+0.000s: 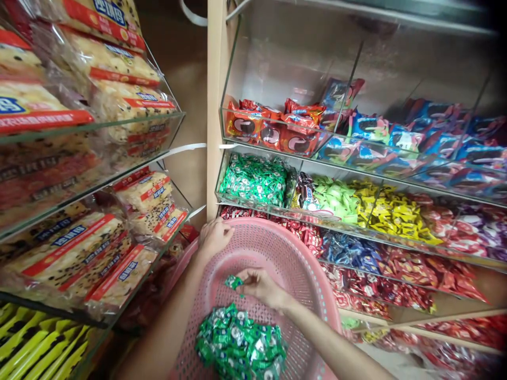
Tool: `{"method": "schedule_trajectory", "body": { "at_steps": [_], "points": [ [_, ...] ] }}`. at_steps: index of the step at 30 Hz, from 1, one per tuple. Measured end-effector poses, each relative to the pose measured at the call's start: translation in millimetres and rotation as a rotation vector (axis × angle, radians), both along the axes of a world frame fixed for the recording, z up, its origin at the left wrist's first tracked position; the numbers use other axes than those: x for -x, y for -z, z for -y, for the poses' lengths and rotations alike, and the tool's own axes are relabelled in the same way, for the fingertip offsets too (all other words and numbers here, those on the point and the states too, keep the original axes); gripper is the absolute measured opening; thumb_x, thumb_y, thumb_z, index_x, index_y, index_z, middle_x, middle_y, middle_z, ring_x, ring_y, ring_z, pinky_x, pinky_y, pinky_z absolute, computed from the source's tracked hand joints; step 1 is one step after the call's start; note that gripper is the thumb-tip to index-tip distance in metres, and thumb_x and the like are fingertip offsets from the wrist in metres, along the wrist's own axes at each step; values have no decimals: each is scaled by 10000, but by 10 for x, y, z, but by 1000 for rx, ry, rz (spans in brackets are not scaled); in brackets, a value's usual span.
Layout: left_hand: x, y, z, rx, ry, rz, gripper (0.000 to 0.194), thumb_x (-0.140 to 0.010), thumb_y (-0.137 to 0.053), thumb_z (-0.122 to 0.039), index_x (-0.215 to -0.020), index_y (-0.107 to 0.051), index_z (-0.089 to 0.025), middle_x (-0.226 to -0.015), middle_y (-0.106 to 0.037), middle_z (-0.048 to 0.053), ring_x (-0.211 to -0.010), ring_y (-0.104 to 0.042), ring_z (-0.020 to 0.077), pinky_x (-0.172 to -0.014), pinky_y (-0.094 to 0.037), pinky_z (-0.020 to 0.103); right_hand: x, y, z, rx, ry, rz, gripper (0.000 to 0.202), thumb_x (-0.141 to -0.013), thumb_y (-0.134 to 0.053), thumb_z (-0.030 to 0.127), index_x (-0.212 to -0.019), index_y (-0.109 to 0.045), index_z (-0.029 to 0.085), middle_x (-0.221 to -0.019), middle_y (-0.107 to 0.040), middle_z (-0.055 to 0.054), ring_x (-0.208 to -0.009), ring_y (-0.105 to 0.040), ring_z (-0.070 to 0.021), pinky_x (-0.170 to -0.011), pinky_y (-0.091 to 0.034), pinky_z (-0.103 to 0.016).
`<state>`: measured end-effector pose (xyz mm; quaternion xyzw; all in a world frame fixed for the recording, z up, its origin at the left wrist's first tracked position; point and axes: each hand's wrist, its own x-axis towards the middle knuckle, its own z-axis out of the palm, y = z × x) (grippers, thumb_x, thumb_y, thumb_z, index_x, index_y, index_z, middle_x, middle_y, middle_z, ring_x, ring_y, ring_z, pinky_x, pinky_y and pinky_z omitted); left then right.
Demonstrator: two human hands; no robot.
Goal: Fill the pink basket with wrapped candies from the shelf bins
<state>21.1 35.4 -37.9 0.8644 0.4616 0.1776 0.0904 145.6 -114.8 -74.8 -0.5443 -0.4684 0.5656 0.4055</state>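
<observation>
A pink perforated basket (277,237) is at the lower middle, with a heap of green wrapped candies (241,343) in its near part. My left hand (214,236) is closed on the basket's far left rim. Inside the basket, above the heap, my right hand (259,285) pinches a green wrapped candy (233,282) between its fingertips. Just beyond the rim, a clear shelf bin is filled with similar green candies (255,182).
Clear-walled shelves (190,113) with packaged crackers (75,235) stand close on the left. A wooden post (216,95) rises at the centre. To the right, tiered bins hold yellow candies (390,211), red packets (273,126) and blue packets (370,126).
</observation>
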Motion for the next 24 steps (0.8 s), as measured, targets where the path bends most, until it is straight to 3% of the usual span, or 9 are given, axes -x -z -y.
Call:
{"method": "schedule_trajectory", "body": {
  "at_steps": [5,11,15,18,20,24],
  "points": [
    [-4,13,-5,-21,8,-21,382,-870,-401,-422,-760,-705,-218,-911,-607,39,-843,-563,156,-689,-368,250,119,205,179,233,-209,77,379,-504,-801,369,-787,-679,148,-639,-586,38,-554,-485,-79,-551,-395,-215],
    [-4,17,-1,-24,7,-12,369,-870,-405,-420,-804,-712,-226,-912,-606,39,-833,-560,155,-685,-368,251,206,256,330,304,-386,383,420,-499,-806,279,-894,-709,178,-649,-566,53,-564,-451,-76,-507,-339,-185],
    [-9,-11,10,-17,7,-17,374,-872,-408,-413,-779,-710,-214,-909,-605,39,-831,-562,149,-692,-372,248,296,306,390,180,-541,581,411,-532,-793,277,-925,-707,194,-724,-595,45,-625,-473,-90,-542,-341,-180],
    [-10,-34,21,2,-1,-18,373,-871,-413,-414,-766,-708,-211,-907,-606,39,-845,-563,150,-701,-376,245,363,305,418,31,-664,733,345,-577,-764,305,-901,-707,197,-658,-576,53,-613,-472,-99,-560,-336,-190],
    [-9,-45,28,15,-5,-18,367,-869,-417,-413,-772,-709,-212,-918,-608,40,-860,-561,151,-708,-379,242,395,274,434,-7,-688,820,375,-593,-753,341,-940,-699,208,-661,-592,42,-646,-504,-124,-581,-349,-204],
    [-6,-50,37,3,-1,-20,367,-873,-410,-407,-788,-712,-216,-927,-609,41,-858,-560,152,-711,-379,245,417,179,462,6,-682,874,507,-614,-746,407,-1075,-659,214,-888,-670,-34,-867,-578,-213,-709,-406,-247]
  ]
}}
